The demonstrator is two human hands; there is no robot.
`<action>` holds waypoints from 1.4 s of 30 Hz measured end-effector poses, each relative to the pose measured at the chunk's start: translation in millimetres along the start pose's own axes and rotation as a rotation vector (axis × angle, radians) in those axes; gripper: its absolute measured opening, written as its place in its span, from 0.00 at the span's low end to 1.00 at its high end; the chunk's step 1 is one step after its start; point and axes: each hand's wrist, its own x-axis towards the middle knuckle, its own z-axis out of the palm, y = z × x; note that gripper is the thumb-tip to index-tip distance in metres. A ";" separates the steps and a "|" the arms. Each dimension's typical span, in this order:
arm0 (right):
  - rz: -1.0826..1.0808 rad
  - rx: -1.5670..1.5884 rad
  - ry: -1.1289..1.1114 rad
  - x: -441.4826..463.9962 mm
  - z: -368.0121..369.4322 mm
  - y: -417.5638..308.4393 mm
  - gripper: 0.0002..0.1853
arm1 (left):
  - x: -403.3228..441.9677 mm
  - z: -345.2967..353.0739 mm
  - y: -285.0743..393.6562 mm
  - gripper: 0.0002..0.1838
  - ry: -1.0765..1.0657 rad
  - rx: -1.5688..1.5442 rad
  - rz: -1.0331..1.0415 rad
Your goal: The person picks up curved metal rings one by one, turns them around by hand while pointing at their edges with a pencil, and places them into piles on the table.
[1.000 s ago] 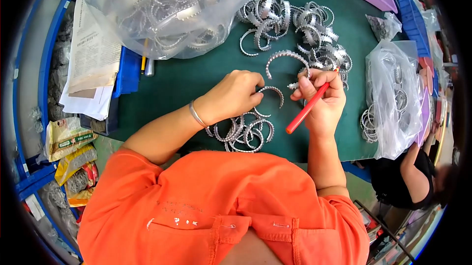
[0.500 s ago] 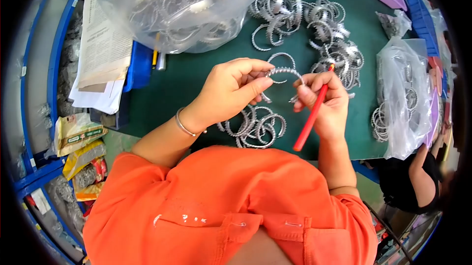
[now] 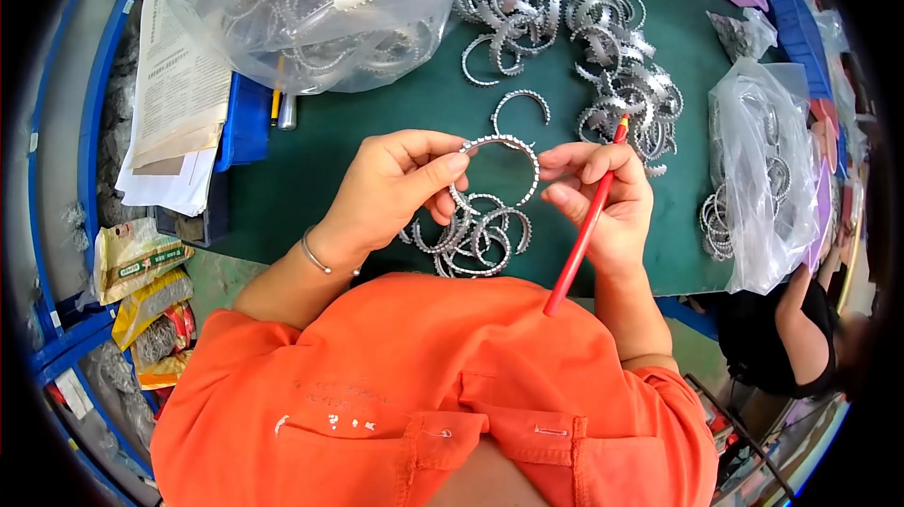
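Between thumb and fingers my left hand (image 3: 395, 182) grips a silver open bangle (image 3: 502, 140) with a notched outer edge, its ring facing up at me. My right hand (image 3: 614, 210) is closed around a long red pencil (image 3: 581, 241), which slants across the palm with its tip pointing away. The thumb and forefinger of that hand are beside the bangle's right side; whether they touch it I cannot tell. Just beyond the held piece a single loose bangle (image 3: 508, 102) lies on the green table (image 3: 377, 121). Under my left hand is a small group of bangles (image 3: 485, 248).
Farther back lie two heaps of bangles (image 3: 513, 13) (image 3: 626, 74). A big clear bag of bangles (image 3: 311, 17) stands at the back left, near papers (image 3: 179, 83) on a blue bin (image 3: 247, 121). Another plastic bag (image 3: 763, 168) is at the right, near a person's arm (image 3: 802, 338).
The held bangle has turned from nearly edge-on to facing me. My right fingers have loosened from its side and moved slightly apart, the pencil staying in that hand.
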 end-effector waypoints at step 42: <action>0.007 0.031 0.203 1.6 10.2 -1.9 0.09 | 0.5 1.6 -2.9 0.10 -0.210 -0.278 -0.177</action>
